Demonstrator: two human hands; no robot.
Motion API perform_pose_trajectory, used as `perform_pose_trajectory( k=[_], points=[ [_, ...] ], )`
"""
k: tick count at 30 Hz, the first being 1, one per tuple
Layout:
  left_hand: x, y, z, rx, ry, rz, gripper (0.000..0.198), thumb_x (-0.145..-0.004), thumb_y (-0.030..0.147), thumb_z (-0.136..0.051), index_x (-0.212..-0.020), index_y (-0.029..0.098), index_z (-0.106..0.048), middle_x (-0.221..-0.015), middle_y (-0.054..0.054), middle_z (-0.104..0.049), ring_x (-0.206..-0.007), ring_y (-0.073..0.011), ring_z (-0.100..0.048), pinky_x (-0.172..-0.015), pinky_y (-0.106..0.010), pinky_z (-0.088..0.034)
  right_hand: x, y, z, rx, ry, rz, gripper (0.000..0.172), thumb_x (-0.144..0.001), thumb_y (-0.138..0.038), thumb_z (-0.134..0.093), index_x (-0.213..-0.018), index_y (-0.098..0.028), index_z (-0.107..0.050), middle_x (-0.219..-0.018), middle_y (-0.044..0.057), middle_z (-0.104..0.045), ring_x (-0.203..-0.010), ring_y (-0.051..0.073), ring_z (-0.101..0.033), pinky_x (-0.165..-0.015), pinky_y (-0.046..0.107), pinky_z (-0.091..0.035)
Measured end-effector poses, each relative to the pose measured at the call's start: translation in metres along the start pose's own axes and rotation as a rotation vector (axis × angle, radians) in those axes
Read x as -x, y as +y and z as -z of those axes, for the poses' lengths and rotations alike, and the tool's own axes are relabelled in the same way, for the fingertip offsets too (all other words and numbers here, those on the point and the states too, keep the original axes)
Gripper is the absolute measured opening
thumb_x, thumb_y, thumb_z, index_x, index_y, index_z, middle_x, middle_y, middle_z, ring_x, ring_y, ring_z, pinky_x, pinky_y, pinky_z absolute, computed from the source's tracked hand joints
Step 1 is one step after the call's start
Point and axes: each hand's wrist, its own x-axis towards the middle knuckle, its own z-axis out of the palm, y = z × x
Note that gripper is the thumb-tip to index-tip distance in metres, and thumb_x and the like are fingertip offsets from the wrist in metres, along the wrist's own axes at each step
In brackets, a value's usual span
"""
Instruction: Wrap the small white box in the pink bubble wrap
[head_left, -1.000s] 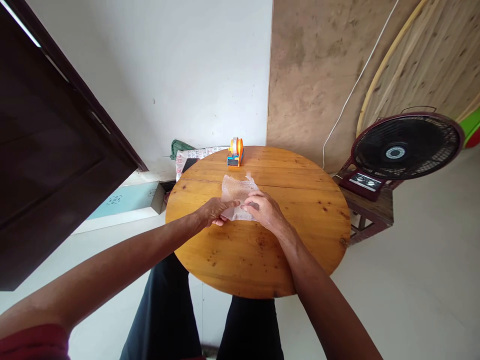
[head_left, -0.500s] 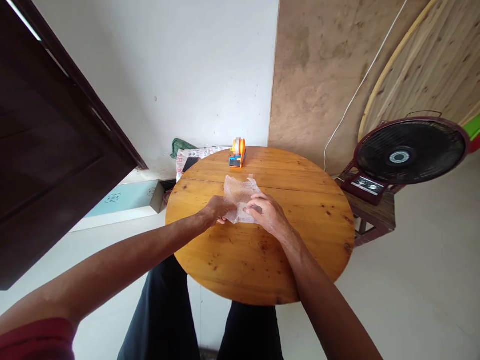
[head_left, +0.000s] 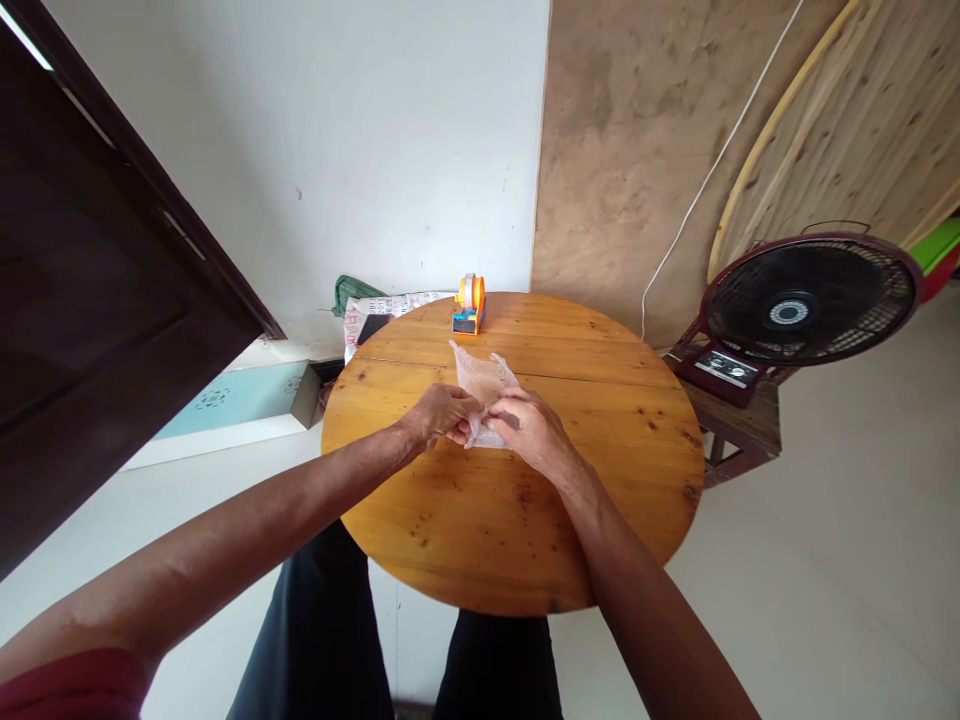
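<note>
A sheet of clear bubble wrap (head_left: 478, 375) lies near the middle of the round wooden table (head_left: 600, 440), its far edge lifted and folded inward. My left hand (head_left: 442, 411) pinches its near left edge with fingers closed. My right hand (head_left: 526, 422) grips the near right edge, fingers curled over the wrap and over something small and dark that I cannot name. The two hands almost touch. An orange and blue tape dispenser (head_left: 469, 304) stands at the table's far edge, apart from both hands.
A dark red floor fan (head_left: 806, 300) rests on a low wooden stool to the right. A white cable (head_left: 705, 170) runs down the plywood wall. A dark door (head_left: 90, 300) is at left, with a pale box (head_left: 225, 400) and printed bags (head_left: 382, 305) on the floor behind the table.
The wrap lay flatter and wider before. My hands have drawn together and gathered it, and its far part is now narrower and raised.
</note>
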Motion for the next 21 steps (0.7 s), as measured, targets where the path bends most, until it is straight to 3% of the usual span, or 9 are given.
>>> perform_pose_trajectory(
  k=[3,6,9,13,17,21],
  points=[
    [0.003,0.002,0.004,-0.034,-0.081,-0.045,0.009,-0.065,0.018,-0.059,-0.064,0.011,-0.063,-0.057,0.0,-0.058,-0.049,-0.0104,-0.052,-0.049,-0.025,-0.05,0.0,0.0,0.001,-0.019,-0.011,-0.01,0.011,-0.084,-0.024,-0.062,-0.084,-0.024,-0.072,-0.103,0.003,-0.066,-0.097,0.018,-0.059,-0.082,0.028,-0.043],
    [0.003,-0.005,0.006,-0.23,-0.106,-0.176,0.017,-0.067,0.016,-0.055,-0.074,0.011,-0.07,-0.056,0.001,-0.057,-0.05,-0.0099,-0.051,-0.05,-0.023,-0.047,0.0,0.001,0.002,-0.045,-0.024,-0.011,0.011,-0.083,-0.022,-0.061,-0.085,-0.023,-0.072,-0.103,0.004,-0.066,-0.097,0.018,-0.059,-0.084,0.028,-0.043],
    [0.002,-0.018,0.006,-0.521,-0.031,-0.463,0.022,-0.074,0.017,-0.054,-0.083,0.014,-0.074,-0.059,0.001,-0.058,-0.053,-0.0094,-0.05,-0.053,-0.02,-0.041,0.0,0.002,0.005,-0.076,-0.051,-0.017,0.011,-0.083,-0.021,-0.061,-0.086,-0.022,-0.071,-0.102,0.004,-0.066,-0.097,0.018,-0.059,-0.085,0.028,-0.043],
    [0.001,-0.039,0.003,-0.736,0.111,-0.837,0.022,-0.083,0.023,-0.055,-0.091,0.018,-0.075,-0.08,-0.004,-0.063,-0.07,-0.0132,-0.056,-0.064,-0.025,-0.045,0.001,0.003,0.008,-0.104,-0.08,-0.033,0.01,-0.082,-0.021,-0.061,-0.088,-0.022,-0.069,-0.099,0.003,-0.066,-0.094,0.018,-0.059,-0.084,0.028,-0.044],
    [-0.001,-0.049,0.003,-0.832,0.194,-1.015,0.02,-0.086,0.025,-0.056,-0.096,0.02,-0.073,-0.102,-0.009,-0.063,-0.088,-0.019,-0.06,-0.076,-0.032,-0.048,0.002,0.001,0.012,-0.127,-0.124,-0.046,0.013,-0.082,-0.02,-0.058,-0.091,-0.021,-0.067,-0.1,0.003,-0.066,-0.096,0.018,-0.058,-0.085,0.028,-0.043],
    [-0.003,-0.049,0.004,-0.868,0.141,-1.126,0.02,-0.087,0.017,-0.054,-0.099,0.019,-0.069,-0.103,-0.007,-0.066,-0.093,-0.0188,-0.059,-0.084,-0.034,-0.049,0.001,-0.002,0.018,-0.163,-0.157,-0.052,0.017,-0.082,-0.017,-0.054,-0.093,-0.021,-0.067,-0.101,0.004,-0.067,-0.096,0.018,-0.059,-0.085,0.028,-0.043]
  ],
)
